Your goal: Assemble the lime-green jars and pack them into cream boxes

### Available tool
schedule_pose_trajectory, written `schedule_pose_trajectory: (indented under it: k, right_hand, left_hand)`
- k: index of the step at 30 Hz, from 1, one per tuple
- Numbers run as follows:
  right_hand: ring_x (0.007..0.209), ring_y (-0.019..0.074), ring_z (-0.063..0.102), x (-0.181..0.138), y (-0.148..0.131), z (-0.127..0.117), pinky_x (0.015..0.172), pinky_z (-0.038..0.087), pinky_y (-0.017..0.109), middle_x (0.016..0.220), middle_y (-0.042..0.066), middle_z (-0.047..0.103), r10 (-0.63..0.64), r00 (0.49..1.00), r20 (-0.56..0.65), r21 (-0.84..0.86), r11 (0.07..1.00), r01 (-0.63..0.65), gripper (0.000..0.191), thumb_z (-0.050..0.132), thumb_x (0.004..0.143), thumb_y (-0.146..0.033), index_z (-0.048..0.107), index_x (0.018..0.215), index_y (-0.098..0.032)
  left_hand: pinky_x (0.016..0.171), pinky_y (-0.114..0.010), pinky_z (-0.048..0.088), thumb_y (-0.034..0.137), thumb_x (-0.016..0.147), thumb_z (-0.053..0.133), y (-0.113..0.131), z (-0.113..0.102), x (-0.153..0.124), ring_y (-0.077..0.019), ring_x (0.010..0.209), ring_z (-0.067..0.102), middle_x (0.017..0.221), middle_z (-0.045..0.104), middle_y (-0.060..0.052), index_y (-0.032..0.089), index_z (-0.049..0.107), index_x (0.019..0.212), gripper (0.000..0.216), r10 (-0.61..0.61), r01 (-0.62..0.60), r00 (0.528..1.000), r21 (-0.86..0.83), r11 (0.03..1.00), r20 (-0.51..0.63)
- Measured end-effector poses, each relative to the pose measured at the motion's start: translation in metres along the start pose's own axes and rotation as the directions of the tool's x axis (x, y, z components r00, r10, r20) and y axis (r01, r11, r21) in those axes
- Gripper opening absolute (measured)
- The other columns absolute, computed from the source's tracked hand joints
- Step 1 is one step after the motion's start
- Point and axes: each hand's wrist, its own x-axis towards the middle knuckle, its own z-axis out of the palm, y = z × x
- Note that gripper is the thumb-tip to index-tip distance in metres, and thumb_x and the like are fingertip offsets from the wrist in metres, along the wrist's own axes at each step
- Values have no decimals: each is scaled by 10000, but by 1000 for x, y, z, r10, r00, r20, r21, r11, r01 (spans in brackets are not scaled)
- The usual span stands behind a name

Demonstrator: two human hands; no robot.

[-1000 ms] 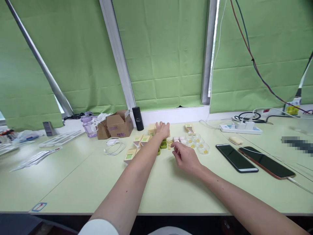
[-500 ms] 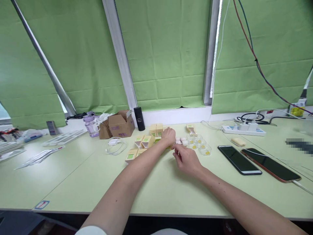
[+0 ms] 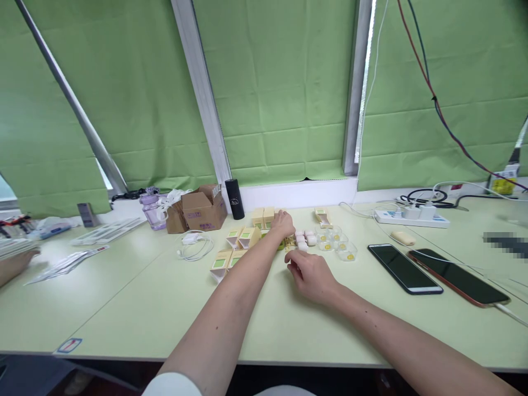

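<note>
My left hand (image 3: 282, 224) reaches far across the pale green table (image 3: 124, 297), fingers curled down over small green and yellow pieces (image 3: 289, 242) beside cream cartons (image 3: 264, 216). What it grips is hidden. My right hand (image 3: 310, 274) hovers nearer to me, fingers loosely curled, just short of several small white blocks (image 3: 304, 238). Clear little cups with yellow centres (image 3: 338, 245) stand to the right of those blocks. More cream cartons with green labels (image 3: 233, 247) lie to the left.
Two phones (image 3: 406, 268) lie at the right, one on a cable. A power strip (image 3: 412, 217) sits behind them. A black cylinder (image 3: 234, 199), brown cardboard boxes (image 3: 198, 210), a purple bottle (image 3: 150, 212) and a white charger (image 3: 192, 242) stand at the back left. Another person's hand (image 3: 14, 264) shows at the far left.
My left hand drew back from the far cartons to the small pieces. My right hand pulled slightly toward me, away from the white blocks. Another person's hand appeared at the left edge.
</note>
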Motion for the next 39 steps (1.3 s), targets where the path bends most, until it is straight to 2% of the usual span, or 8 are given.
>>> schedule_pose_trajectory:
  k: [8,17,28,34,37,39]
  right_hand:
    - [818,190,663,0,-5,0,646,282,308,1046,39,762,7,995,101,-37,999,-3,187,533,954,-135,632,1086,-224]
    - [806,185,658,-2,-7,1,645,260,303,1042,43,759,-19,994,103,-23,1000,21,187,540,949,-129,624,1086,-224]
    - [764,172,638,-1,-7,2,631,247,306,1044,35,761,-35,995,98,-19,999,37,200,538,939,-131,633,1088,-223]
    - [763,166,634,-1,-9,1,632,251,305,1050,27,758,-34,993,115,-32,999,38,193,544,944,-133,627,1091,-227]
    - [772,169,639,-1,-9,0,633,251,306,1065,32,759,-29,992,121,-39,999,34,193,539,953,-140,627,1100,-228]
    - [777,175,645,-1,-9,-1,632,249,309,1071,39,760,-19,992,128,-43,999,25,196,531,957,-146,632,1105,-228]
  left_hand:
    - [1131,-439,478,183,747,721,0,6,13,-385,1450,496,1586,433,-286,66,475,1487,789,-28,30,999,-87,996,21]
    - [1195,-410,439,205,713,727,4,13,25,-393,1541,400,1753,52,-270,45,258,1625,1038,-72,85,994,-173,981,83]
    - [1261,-440,369,185,717,689,3,12,34,-382,1608,268,1763,-118,-206,69,121,1668,1113,-120,151,982,-227,962,145]
    - [1280,-411,338,211,694,716,2,9,34,-372,1622,231,1763,-83,-215,82,129,1666,1144,-113,150,984,-285,947,141]
    - [1289,-426,319,234,720,722,0,-3,33,-362,1631,206,1767,75,-209,114,235,1647,1054,-103,134,989,-324,936,110]
    - [1266,-422,356,242,771,705,-3,-16,32,-360,1604,296,1736,229,-224,102,353,1598,910,-78,101,994,-360,927,78]
